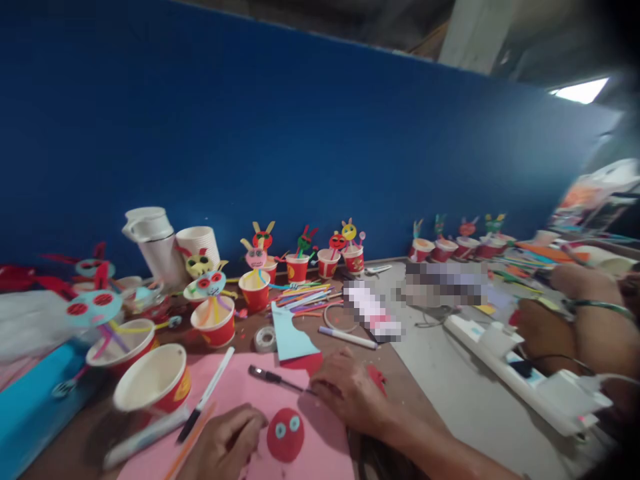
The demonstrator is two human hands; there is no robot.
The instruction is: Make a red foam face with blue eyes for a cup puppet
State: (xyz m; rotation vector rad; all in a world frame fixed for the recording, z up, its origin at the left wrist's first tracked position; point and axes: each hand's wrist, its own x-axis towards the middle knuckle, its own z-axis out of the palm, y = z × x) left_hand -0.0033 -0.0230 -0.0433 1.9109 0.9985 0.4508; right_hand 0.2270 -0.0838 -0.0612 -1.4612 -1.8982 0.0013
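A red paper circle [285, 437] with two pale blue eyes lies on pink paper [320, 433]. My left hand [225, 440] rests just left of the circle, fingers curled and closed; anything inside is hidden. My right hand [350, 390] is above and right of the circle, its fingers bent down over red paper [306, 363]; what they grip, if anything, does not show. A slim tool with a dark handle [267, 375] points at its fingertips. By my left hand lie an orange stick [187, 443] and a black-and-white marker [206, 395].
Paper cups [153, 383] stand at left, several holding paper animal faces [210, 285]. Behind are a white jug [157, 243], tape [265, 340], coloured sticks [313, 300] and light-blue paper [290, 337]. At right, another person's arm [603, 327] is beside a power strip [515, 373]. A blue partition [320, 147] stands behind.
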